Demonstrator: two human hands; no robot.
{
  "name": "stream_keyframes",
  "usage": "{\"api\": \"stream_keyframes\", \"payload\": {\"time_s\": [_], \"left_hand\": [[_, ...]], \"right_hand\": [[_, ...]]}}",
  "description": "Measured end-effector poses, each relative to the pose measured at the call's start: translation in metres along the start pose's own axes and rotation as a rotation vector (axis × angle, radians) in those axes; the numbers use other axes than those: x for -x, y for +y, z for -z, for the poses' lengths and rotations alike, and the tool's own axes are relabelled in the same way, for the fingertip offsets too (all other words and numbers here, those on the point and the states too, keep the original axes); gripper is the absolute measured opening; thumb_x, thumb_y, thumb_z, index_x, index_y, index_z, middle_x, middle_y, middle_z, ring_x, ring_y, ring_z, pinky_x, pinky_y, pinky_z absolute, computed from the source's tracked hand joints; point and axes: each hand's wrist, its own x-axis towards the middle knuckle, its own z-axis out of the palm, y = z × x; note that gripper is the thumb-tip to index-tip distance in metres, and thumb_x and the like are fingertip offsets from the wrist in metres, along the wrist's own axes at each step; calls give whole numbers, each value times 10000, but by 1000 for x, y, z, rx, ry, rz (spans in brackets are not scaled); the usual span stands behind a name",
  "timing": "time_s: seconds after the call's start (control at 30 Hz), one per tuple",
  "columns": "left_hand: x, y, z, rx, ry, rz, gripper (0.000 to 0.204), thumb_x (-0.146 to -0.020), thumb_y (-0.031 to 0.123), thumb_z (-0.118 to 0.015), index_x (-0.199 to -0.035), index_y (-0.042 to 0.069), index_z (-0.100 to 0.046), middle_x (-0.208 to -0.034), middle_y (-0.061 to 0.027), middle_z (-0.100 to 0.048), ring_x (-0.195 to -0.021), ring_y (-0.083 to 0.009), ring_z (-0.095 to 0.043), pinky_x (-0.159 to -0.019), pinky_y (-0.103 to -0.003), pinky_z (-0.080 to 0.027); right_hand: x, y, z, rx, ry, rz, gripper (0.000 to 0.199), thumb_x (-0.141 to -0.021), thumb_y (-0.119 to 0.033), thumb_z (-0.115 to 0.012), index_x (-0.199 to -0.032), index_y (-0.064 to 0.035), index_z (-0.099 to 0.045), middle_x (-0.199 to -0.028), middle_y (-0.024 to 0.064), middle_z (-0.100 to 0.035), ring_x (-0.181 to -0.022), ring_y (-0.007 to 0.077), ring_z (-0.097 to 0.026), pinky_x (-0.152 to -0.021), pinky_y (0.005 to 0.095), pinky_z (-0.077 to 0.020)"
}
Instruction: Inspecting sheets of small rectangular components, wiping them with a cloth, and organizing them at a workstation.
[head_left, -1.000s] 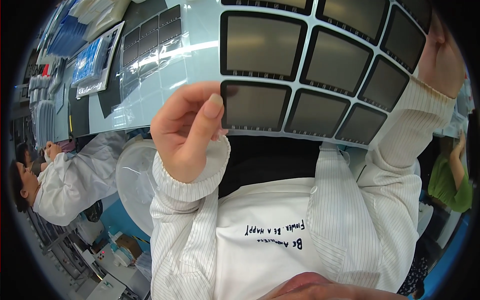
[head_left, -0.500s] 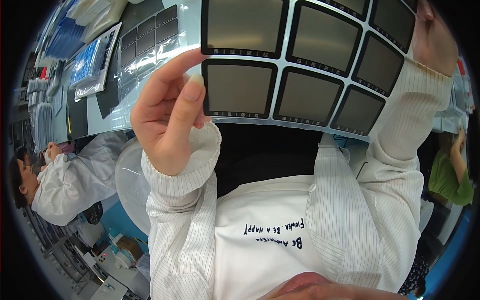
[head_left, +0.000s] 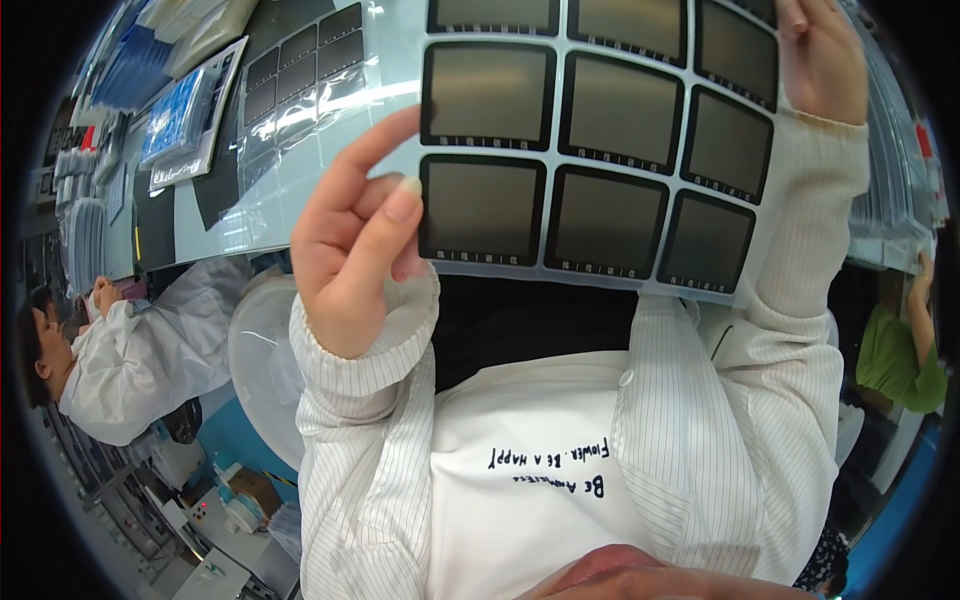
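Observation:
Raised in front of me is a pale sheet of black-framed dark rectangular panels, set out in rows; its upper part runs out of view. My left hand pinches the sheet's left edge between thumb and fingers. At the far right edge, my right hand grips the sheet near the top, some of its fingers hidden behind it. Both hands hold it up over my lap, above the near edge of the table. To the left, a similar sheet of dark panels lies on the table in clear film.
The pale table has blue-and-white packets and stacked plastic sheets at its left. A co-worker in white sits at the left. Another person in green is at the right. A translucent tub stands beside me.
The sheet has moved slightly down and tilted, turning more squarely toward me. My left hand has shifted a little right with it; my right hand has come inward to the left.

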Motion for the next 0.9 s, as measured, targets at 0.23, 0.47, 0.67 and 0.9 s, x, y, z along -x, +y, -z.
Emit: {"api": "stream_keyframes", "payload": {"time_s": [0.23,0.47,0.67,0.9], "left_hand": [[20,-10,-1,101,-4,320,515,-904,78,-470,-1373,-64,-313,-605,43,-489,-504,-14,-364,-488,-150,-279],[21,-13,5,209,-21,414,564,-892,58,-460,-1401,-56,-248,-597,40,-466,-511,-25,-357,-484,-165,-261],[30,-23,9,184,-13,384,568,-885,50,-464,-1397,-65,-246,-587,38,-458,-505,-27,-351,-484,-163,-258],[35,-25,9,187,-3,393,587,-880,55,-479,-1400,-68,-235,-584,40,-439,-502,-26,-355,-485,-156,-261]], "right_hand": [[0,52,35,190,-27,-327,111,-889,-89,-578,-837,-4,-627,-495,-35,-476,-387,44,-403,-372,172,-284],[-11,89,77,330,-101,-450,108,-876,-100,-601,-861,3,-630,-498,-44,-476,-381,39,-398,-369,178,-267],[1,89,63,258,-78,-565,138,-887,-123,-585,-891,5,-637,-491,-32,-486,-384,48,-417,-371,177,-288],[0,92,73,226,-112,-546,144,-885,-127,-583,-896,5,-640,-481,-20,-492,-367,57,-414,-362,190,-309]]}}
